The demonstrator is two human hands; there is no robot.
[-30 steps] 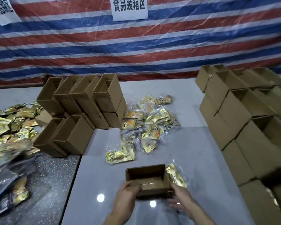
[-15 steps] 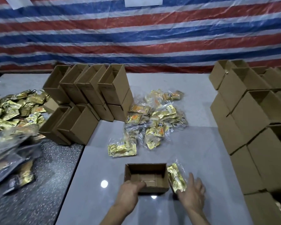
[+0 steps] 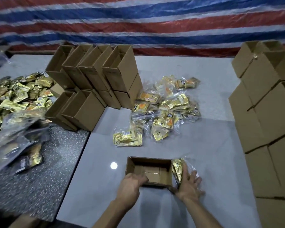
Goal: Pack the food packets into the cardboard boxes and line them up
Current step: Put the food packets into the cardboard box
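Note:
An open, empty cardboard box (image 3: 161,163) sits on the grey table right in front of me. My left hand (image 3: 130,186) grips its near-left rim, fingers curled over the edge. A gold food packet in clear wrap (image 3: 177,168) lies against the box's right side. My right hand (image 3: 188,185) lies flat on that packet with its fingers spread. A loose heap of gold packets (image 3: 166,109) lies beyond the box in the middle of the table.
Open boxes (image 3: 95,83) stand stacked at the back left, and taller box stacks (image 3: 270,112) line the right edge. More gold packets (image 3: 18,97) and dark bags (image 3: 23,152) cover the speckled table at left. A striped tarp hangs behind.
My right hand left the box's near edge, moved right and came down flat on the packet beside the box. My left hand stays on the near-left rim. The view tilted down.

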